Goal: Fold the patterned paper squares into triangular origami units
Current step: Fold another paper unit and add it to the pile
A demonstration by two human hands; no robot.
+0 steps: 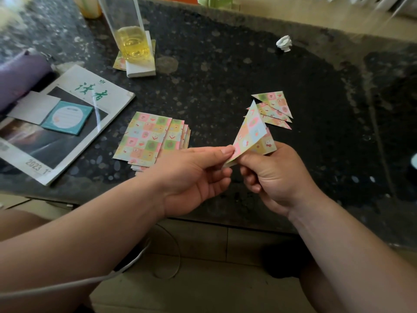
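A pastel checked paper square, half folded into a triangle (251, 132), is held up above the dark stone table (225, 71). My left hand (194, 177) pinches its lower corner between thumb and forefinger. My right hand (275, 175) grips the same fold from the right, fingers curled behind the paper. A fanned stack of flat patterned squares (146, 138) lies left of my hands. Several finished folded triangles (274, 108) lie overlapped just beyond the held paper.
A magazine (67, 123) with a teal notepad (67, 117) and a white card lies at the left, beside a purple pouch (20, 75). A tall glass of yellow liquid (132, 41) stands on a white block at the back. A crumpled white paper (284, 42) lies far right.
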